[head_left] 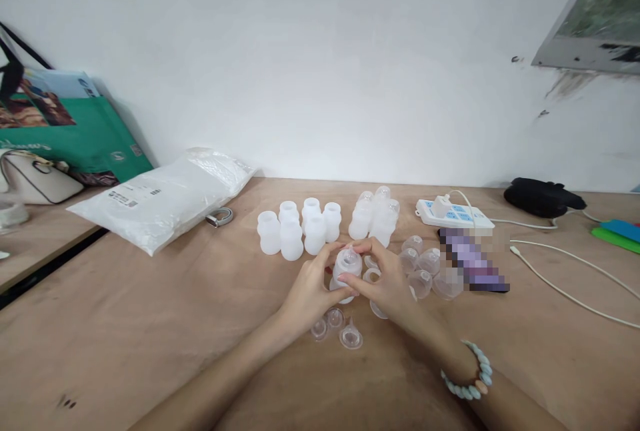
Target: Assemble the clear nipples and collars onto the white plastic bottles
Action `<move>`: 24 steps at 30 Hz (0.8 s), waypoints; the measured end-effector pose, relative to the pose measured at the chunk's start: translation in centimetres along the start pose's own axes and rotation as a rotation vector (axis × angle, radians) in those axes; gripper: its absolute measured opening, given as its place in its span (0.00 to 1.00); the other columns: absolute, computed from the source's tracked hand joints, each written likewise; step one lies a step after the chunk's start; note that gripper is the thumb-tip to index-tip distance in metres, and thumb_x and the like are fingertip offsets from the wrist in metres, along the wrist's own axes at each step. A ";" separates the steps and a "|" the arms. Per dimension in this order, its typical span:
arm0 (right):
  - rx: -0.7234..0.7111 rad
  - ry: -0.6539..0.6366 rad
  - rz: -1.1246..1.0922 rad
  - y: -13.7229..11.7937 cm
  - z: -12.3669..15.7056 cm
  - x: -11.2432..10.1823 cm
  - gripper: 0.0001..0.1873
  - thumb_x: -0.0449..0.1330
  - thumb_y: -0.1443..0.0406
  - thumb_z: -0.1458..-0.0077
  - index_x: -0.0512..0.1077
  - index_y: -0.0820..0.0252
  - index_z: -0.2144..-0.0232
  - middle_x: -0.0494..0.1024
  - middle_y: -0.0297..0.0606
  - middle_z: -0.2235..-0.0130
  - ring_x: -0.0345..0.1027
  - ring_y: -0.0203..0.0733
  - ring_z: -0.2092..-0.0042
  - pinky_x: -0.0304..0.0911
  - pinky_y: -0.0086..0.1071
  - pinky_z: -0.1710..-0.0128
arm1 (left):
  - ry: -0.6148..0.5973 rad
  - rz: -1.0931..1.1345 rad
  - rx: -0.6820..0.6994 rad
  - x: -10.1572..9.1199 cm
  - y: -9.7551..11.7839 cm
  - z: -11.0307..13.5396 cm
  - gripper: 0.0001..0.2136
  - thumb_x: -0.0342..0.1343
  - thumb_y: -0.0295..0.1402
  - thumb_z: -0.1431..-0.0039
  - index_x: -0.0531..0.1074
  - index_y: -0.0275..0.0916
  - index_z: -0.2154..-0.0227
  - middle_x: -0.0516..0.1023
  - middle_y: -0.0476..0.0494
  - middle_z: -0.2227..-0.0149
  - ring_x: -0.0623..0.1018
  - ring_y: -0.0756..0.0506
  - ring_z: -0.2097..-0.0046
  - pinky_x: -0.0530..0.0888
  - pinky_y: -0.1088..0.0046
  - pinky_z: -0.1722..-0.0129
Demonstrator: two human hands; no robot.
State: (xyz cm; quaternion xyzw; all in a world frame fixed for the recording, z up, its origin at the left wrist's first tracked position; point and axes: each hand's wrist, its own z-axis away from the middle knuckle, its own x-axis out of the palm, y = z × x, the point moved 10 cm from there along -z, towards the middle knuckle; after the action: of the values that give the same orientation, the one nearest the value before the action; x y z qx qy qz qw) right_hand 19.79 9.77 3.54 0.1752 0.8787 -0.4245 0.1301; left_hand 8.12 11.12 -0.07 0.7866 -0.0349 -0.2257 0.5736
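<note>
Bracelet (481,386) nearest, on the right wrist (453,357); left fingers (341,295) and right fingers (354,282) pinch a teated bottle (347,265) over the bench (175,311). Domed bottles (381,221) behind look finished; open bottles (291,241), loose teats (351,337) and caps (429,261) suggest more remains.

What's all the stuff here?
held bottle: 1, white, between hands
open bottles: 6, white, middle
domed bottles: several, white, rear
teats: 3, clear, front
domes: 5+, clear, right
rings: some, whitish, centre
power strip: 1, white, right
blurred phone: 1, purplish, right
cables: several, white, right
case: 1, black, right
sheets: 2, blue/green, right
parcel: 1, white, left
watch: 1, grey, left
bags: 2, green/white, left
wall: 1, white, rear
tabletops: 2, brown, below
bracelet: 1, bluish, right wrist
left hand: 1, on bottle
right hand: 1, on bottle
</note>
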 end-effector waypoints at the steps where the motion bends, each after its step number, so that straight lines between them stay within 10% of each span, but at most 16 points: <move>1: -0.001 -0.003 0.009 0.0 0.0 0.1 0.15 0.69 0.62 0.54 0.68 0.55 0.65 0.79 0.36 0.64 0.74 0.44 0.62 0.69 0.38 0.61 | 0.001 0.002 0.005 0.0 0.0 0.0 0.28 0.63 0.24 0.51 0.64 0.42 0.47 0.79 0.44 0.52 0.78 0.41 0.53 0.74 0.66 0.56; 12: -0.032 -0.118 -0.142 -0.2 0.2 0.7 0.13 0.63 0.67 0.48 0.65 0.55 0.61 0.78 0.42 0.53 0.72 0.48 0.51 0.66 0.43 0.52 | -0.015 0.020 0.009 0.1 0.2 0.0 0.29 0.63 0.23 0.51 0.63 0.43 0.46 0.79 0.46 0.53 0.78 0.42 0.54 0.75 0.67 0.57; 24: -0.037 -0.045 0.045 -0.2 -0.2 0.3 0.13 0.66 0.60 0.49 0.74 0.54 0.60 0.73 0.36 0.66 0.68 0.44 0.63 0.66 0.38 0.63 | -0.002 -0.017 -0.013 0.0 -0.2 0.0 0.31 0.67 0.27 0.51 0.62 0.44 0.44 0.79 0.45 0.53 0.79 0.41 0.53 0.75 0.65 0.55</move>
State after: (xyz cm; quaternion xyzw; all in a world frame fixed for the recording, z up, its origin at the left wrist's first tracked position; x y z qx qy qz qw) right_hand 19.41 9.86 3.63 0.1827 0.8792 -0.4088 0.1627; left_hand 8.07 11.18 -0.28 0.7830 -0.0273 -0.2315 0.5768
